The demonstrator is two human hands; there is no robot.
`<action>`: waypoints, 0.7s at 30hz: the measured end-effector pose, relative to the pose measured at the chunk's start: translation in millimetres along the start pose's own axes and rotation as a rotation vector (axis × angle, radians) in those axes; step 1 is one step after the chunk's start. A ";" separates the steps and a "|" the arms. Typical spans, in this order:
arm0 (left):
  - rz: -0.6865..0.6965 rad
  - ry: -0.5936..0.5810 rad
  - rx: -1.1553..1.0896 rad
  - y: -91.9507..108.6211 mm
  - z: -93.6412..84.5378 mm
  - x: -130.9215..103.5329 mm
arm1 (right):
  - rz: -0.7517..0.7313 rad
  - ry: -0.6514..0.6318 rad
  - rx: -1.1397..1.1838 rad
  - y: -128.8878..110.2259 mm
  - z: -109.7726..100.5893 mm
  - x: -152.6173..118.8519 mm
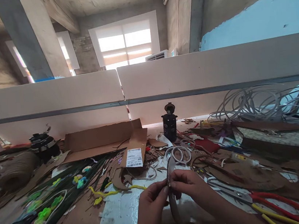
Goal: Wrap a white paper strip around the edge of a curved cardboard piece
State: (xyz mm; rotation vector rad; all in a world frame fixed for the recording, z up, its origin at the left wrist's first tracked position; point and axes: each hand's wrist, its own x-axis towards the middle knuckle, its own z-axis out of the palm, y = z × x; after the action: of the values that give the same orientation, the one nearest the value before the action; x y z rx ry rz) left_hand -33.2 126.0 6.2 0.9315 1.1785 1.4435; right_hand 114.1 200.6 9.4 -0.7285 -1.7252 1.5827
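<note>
Near the bottom centre, my left hand and my right hand meet with fingers pinched on a thin, curved, greyish-brown strip. The strip stands roughly upright, seen nearly edge-on, its ends showing above and below the fingertips. Whatever lies between the fingertips is too small to make out. Just beyond the hands are white rings of cord or wire. Under the hands is a white, worn surface.
Red-handled scissors lie at the lower right. Behind stand a black bottle with its lid up and an opened cardboard box. Green stems with crocheted flowers lie left, a patterned bag right, a twine roll far left.
</note>
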 end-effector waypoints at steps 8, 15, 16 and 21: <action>-0.009 0.070 0.044 6.8 -0.4 3.4 | 0.008 0.003 -0.029 -1.3 2.3 -2.3; -0.060 0.055 0.058 12.0 -0.5 3.6 | 0.018 0.002 -0.059 -3.4 3.1 -3.6; -0.065 0.051 0.059 11.6 -0.9 4.0 | 0.018 0.003 -0.071 -3.1 2.7 -3.6; -0.096 0.045 0.068 10.5 -1.9 4.1 | 0.000 0.014 -0.160 -1.5 1.3 -5.4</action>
State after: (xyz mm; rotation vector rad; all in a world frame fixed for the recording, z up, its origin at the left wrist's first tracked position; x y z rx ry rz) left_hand -38.2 129.5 15.9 0.8807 1.2946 1.3611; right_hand 116.4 195.4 10.2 -0.8156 -1.8572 1.4477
